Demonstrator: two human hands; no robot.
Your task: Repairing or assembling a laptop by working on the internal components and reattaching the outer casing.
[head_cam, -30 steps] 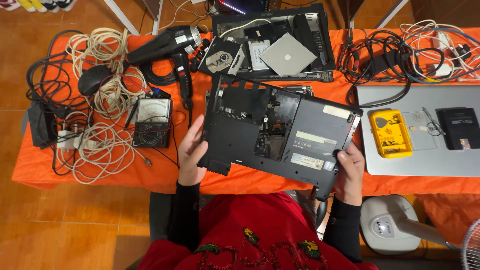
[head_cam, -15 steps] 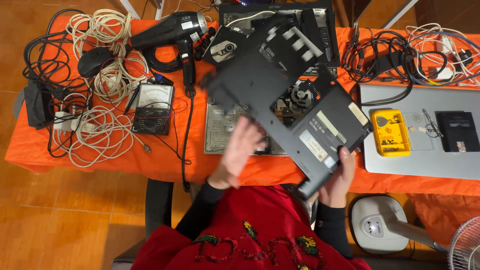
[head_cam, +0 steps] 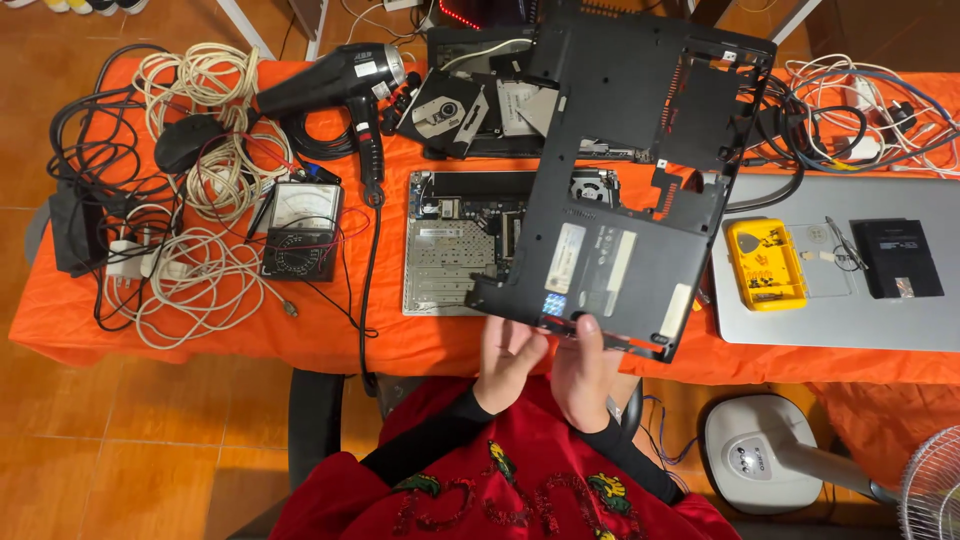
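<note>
Both hands, left hand (head_cam: pixel 508 362) and right hand (head_cam: pixel 584 368), pinch 6 o'clock edge of black plastic laptop bottom cover (head_cam: pixel 630 170), lifted over orange bench (head_cam: pixel 400 330). Likely light, stiff but brittle; grip solid rim, not vent slots.

- A black hair dryer (head_cam: pixel 335 85) lay at the far left of the orange bench (head_cam: pixel 330 330).
- An analogue multimeter (head_cam: pixel 302 232) sat among white cables (head_cam: pixel 190 280).
- A yellow parts box (head_cam: pixel 765 265) rested on a silver laptop (head_cam: pixel 850 320), right.
- A white fan base (head_cam: pixel 765 460) stood on the floor.
</note>
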